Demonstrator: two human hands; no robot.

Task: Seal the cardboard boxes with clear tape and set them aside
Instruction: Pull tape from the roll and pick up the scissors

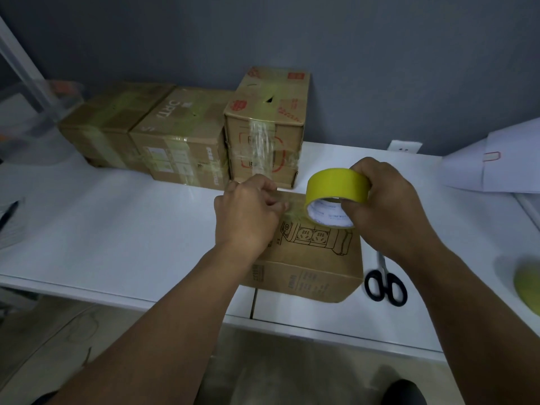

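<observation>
A person's two bare forearms reach up from the bottom of the frame over a white table [122,229]. Just right of centre sits a cardboard box [309,264] printed with a line drawing of a power strip; its near corner hangs slightly past the table's front edge.

The right hand [391,211], right of centre, grips a roll of tape [336,194] that looks yellow-green, thumb under the roll's rim and fingers curled over its top. The roll is held tilted just above the box's far edge. A short stretch of clear tape runs leftward from the roll to the left hand [248,214], whose curled fingers pinch the tape's free end against the top of the box, close beside the roll.

Three taped cardboard boxes [187,135] stand in a row against the grey wall in the upper middle and upper left, the rightmost one taller. Black-handled scissors [385,285] lie on the table just right of the box. A blurred yellow-green round object [529,282] sits at the right edge, and white paper [496,162] lies in the upper right.
</observation>
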